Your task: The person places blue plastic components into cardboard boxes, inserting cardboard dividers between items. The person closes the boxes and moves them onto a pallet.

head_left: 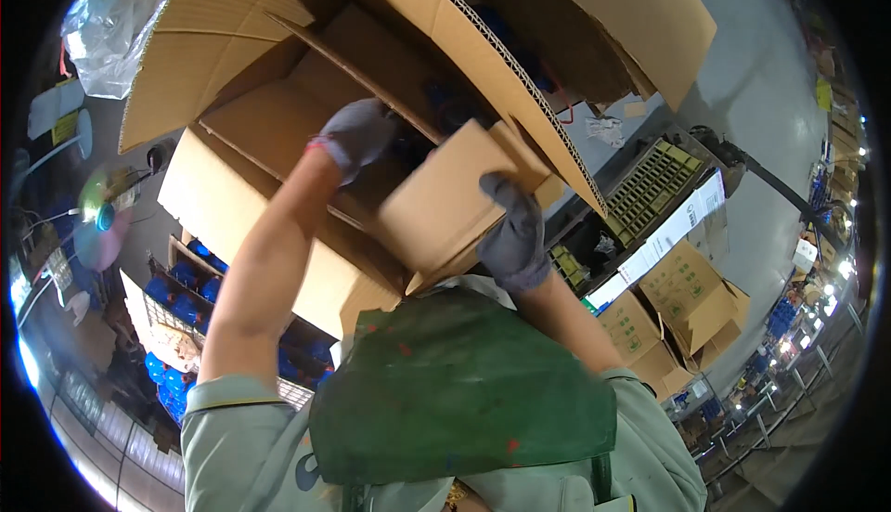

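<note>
Directly against right hand (515, 238), cardboard (441, 201)

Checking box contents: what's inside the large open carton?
Cardboard panels and dark-blue objects. The left hand and the cardboard at the right hand cover part; what's beneath them can't be seen.

Site: a factory or workshop floor, apparently a packing area. Evidence: a large open carton (200, 34) stood in front; blue parts (186, 310) sat grouped at left; a yellowish gridded crate (655, 187), cardboard boxes (685, 291) and rows of lamps (789, 345) showed at right.
</note>
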Demonstrator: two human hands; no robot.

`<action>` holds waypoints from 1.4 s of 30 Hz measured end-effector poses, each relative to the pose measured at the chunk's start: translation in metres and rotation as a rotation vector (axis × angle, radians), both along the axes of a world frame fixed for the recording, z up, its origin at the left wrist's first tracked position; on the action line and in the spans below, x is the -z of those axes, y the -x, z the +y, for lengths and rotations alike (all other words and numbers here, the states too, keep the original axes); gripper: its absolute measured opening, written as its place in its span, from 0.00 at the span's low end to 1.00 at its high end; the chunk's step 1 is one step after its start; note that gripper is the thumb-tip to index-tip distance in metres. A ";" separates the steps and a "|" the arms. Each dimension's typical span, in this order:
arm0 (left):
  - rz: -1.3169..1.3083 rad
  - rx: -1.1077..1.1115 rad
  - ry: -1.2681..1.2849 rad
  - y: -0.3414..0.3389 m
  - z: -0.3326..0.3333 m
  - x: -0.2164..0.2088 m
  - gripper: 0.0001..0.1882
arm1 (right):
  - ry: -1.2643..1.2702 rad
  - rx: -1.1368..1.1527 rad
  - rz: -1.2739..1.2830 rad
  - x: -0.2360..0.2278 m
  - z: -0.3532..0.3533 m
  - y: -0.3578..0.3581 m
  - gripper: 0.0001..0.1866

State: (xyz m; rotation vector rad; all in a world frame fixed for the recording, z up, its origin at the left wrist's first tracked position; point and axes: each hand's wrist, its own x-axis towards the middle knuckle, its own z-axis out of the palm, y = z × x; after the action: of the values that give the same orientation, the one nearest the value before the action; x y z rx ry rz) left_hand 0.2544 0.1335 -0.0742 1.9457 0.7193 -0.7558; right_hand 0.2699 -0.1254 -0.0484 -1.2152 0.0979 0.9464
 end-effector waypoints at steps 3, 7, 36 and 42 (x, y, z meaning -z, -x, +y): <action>0.065 0.114 0.434 0.009 0.026 -0.076 0.18 | -0.166 0.267 0.677 -0.015 0.045 0.000 0.18; -0.280 0.846 -0.498 -0.027 0.012 -0.074 0.11 | -0.196 0.127 0.931 0.006 0.053 0.045 0.21; -0.610 -0.465 -0.094 0.116 -0.041 -0.158 0.40 | -0.170 -0.336 -0.037 -0.043 0.087 0.014 0.29; -0.844 -1.718 -0.266 0.344 -0.145 -0.101 0.38 | -0.387 -1.010 -1.154 -0.038 0.157 0.104 0.27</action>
State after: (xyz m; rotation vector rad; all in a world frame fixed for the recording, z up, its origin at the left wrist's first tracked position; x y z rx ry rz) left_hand -0.0897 -0.0120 0.0272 0.9579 1.4881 1.1421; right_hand 0.1659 0.0311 -0.0104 -1.2564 -1.6591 0.8712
